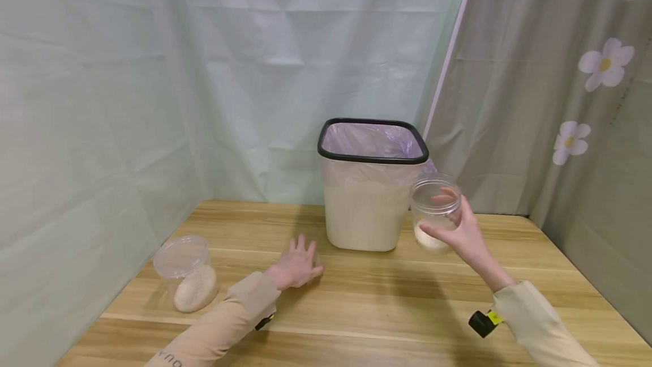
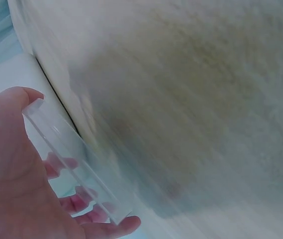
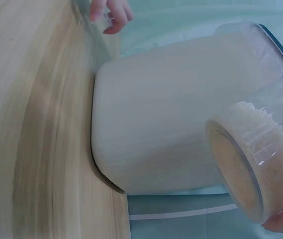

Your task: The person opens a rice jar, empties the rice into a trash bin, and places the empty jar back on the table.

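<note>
My right hand (image 1: 471, 239) grips a clear plastic jar (image 1: 433, 205) from its right side, to the right of the bin and raised off the table. Pale grains (image 3: 258, 144), like rice, cover the jar's bottom, and its top has no lid. In the left wrist view, my left hand (image 2: 27, 174) holds a clear plastic lid (image 2: 76, 159) by its rim, thumb on one side and fingertips on the other. From the head view this hand is palm down, low over the table left of the bin, and mostly hides the lid.
A white bin (image 1: 361, 208) with a black rim and a purple-tinted liner stands at the back of the wooden table (image 1: 367, 310). Another clear jar (image 1: 185, 273) of pale grains is at the left. Curtains (image 1: 285, 72) hang behind and at both sides.
</note>
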Demonstrator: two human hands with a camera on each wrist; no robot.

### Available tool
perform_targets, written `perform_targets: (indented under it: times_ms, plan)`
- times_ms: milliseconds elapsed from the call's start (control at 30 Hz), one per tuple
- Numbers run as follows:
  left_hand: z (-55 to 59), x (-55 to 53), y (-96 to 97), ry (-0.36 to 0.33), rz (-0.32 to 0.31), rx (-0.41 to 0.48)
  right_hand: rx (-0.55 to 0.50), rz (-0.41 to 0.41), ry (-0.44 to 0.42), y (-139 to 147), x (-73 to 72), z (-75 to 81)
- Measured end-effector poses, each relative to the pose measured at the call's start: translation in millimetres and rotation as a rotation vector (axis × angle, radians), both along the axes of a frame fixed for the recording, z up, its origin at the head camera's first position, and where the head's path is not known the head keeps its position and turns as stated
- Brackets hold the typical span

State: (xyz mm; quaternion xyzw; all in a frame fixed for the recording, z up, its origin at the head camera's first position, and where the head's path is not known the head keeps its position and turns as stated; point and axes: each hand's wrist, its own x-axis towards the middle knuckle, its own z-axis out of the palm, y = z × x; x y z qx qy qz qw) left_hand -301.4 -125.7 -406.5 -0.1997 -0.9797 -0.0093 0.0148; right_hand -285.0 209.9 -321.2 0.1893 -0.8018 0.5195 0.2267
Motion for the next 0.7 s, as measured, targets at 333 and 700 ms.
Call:
perform_targets:
  times_ms: [333,700]
  plan:
    - [-0.9,1.1,0.8,-0.049,0.034,-0.033,-0.040,-0.029,0.050,11.0,-3.7,2.7]
    - [-3.7,3.8,4.1,-0.032,0.026,-0.104,0.006,-0.074,0.046,24.2,-6.3,9.8]
